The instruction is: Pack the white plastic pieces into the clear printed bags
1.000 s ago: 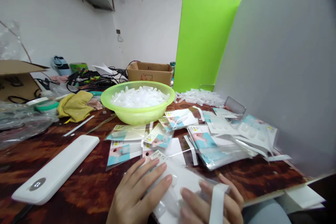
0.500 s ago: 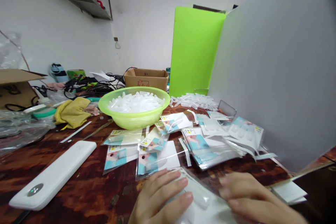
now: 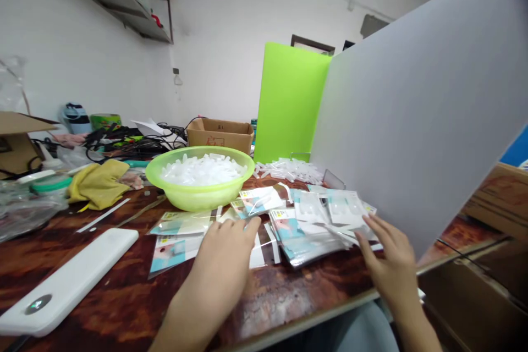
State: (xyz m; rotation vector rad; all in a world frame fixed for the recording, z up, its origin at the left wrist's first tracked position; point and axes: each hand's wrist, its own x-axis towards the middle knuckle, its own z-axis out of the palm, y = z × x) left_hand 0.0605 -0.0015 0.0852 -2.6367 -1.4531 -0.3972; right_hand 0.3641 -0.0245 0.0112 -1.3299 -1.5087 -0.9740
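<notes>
My left hand [image 3: 225, 256] reaches over the packaged cards at the middle of the table, fingers bent down and their tips hidden. Under and beside it lies a clear-wrapped card [image 3: 256, 256], only partly visible. My right hand [image 3: 390, 253] is at the right end of the pile, thumb and fingers spread apart, fingertips by the edge of the cards. Between the hands is a stack of blue-and-white packaged cards [image 3: 292, 239]. On top of the pile lies a white card with clear moulded bumps [image 3: 344, 206]. Another packaged card [image 3: 175, 250] lies left of my left hand.
A light green bowl [image 3: 198, 198] holds many small white translucent pieces. A heap of similar pieces [image 3: 291, 169] lies by the green panel [image 3: 291, 104]. A tall grey panel [image 3: 396, 104] borders the right side. At left are a long white device [image 3: 74, 275] and a yellow cloth [image 3: 99, 184].
The white packaged card under my hands in the foreground is gone from there. Both hands have moved forward to the cards, and the right one has spread its fingers. The view has shifted.
</notes>
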